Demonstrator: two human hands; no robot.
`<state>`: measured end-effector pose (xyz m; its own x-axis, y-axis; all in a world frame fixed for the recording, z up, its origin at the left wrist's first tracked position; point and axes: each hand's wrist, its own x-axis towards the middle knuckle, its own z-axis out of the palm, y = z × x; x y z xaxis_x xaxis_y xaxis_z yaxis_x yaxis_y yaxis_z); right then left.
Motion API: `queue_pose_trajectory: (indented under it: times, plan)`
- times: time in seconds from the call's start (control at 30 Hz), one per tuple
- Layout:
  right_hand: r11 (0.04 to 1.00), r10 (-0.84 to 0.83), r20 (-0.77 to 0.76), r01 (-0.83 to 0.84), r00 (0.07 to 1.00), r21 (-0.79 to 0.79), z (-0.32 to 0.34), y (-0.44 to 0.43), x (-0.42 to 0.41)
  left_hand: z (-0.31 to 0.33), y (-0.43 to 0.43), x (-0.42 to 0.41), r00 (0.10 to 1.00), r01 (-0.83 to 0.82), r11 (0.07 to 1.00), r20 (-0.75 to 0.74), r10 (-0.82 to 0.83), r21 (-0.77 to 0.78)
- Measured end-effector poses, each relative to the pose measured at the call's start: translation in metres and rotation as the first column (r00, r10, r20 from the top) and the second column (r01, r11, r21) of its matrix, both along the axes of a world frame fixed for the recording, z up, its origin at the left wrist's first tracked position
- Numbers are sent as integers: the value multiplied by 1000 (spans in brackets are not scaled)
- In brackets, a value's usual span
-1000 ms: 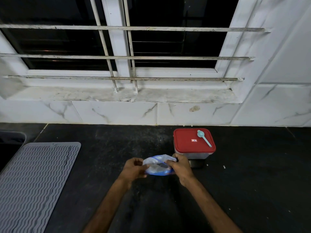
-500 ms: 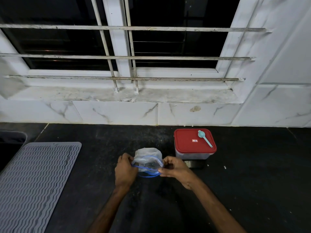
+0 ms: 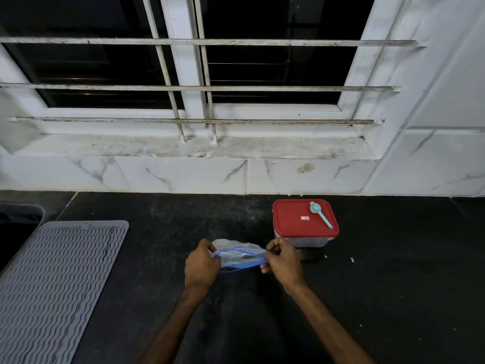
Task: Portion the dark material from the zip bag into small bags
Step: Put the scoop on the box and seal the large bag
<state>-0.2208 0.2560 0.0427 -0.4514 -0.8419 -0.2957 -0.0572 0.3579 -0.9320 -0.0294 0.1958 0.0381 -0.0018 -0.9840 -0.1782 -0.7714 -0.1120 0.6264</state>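
The hands have drawn apart, flattening the mouth of the clear, blue-rimmed plastic zip bag (image 3: 237,258). The left hand (image 3: 200,266) and right hand (image 3: 282,261) pinch its ends with their fingers, over the black desk (image 3: 393,271) near the red-lidded plastic box (image 3: 299,219).

obstacles: red-lidded box (image 3: 304,224) with spoon (image 3: 320,214) right-rear, mat (image 3: 57,285) left | free: counter (image 3: 393,285) between and far right
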Motion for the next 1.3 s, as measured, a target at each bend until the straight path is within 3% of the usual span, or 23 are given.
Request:
queue_pose_trajectory:
  times: [0.2, 0.43, 0.57, 0.67, 0.73, 0.83, 0.93, 1.0, 1.13, 1.23, 1.3]
  plan:
    - [961, 271, 166, -277, 948, 12, 5, 5, -17, 0, -1, 10, 999, 46, 999, -14, -46, 6]
    - [921, 387, -129, -388, 913, 25, -3, 4, -15, -1, -3, 11, 990, 101, 992, -110, -93, 72]
    - [943, 332, -260, -329, 907, 59, -3, 4, -11, 7, 0, 11, 995, 58, 996, 73, -63, 75]
    - [943, 326, -447, -316, 833, 99, -1, 3, -7, 7, 3, 11, 964, 107, 993, 237, -118, 58]
    - [947, 321, -469, -297, 823, 126, 2, 3, -5, 0, 2, 11, 977, 176, 976, 96, -189, 130]
    - [941, 338, -402, -303, 851, 151, 7, 2, -10, -2, 0, 17, 894, 326, 893, -408, -185, 311]
    - [915, 395, -276, -351, 876, 196, 11, 4, -18, 3, 2, 21, 826, 431, 820, -530, -191, 376]
    - [904, 401, -161, -362, 902, 228, 13, 4, -24, 0, -2, 24, 852, 369, 886, -483, -201, 281]
    - [849, 425, 94, -433, 900, 303, 18, 4, -28, -3, -8, 31, 979, 195, 978, -76, -189, 79]
    - [827, 461, 137, -480, 877, 291, 20, 8, -23, 2, -3, 26, 993, 115, 993, 28, -115, -6]
    - [828, 476, 154, -500, 866, 252, 21, 10, -21, 0, -5, 26, 996, 87, 996, -21, -87, -13]
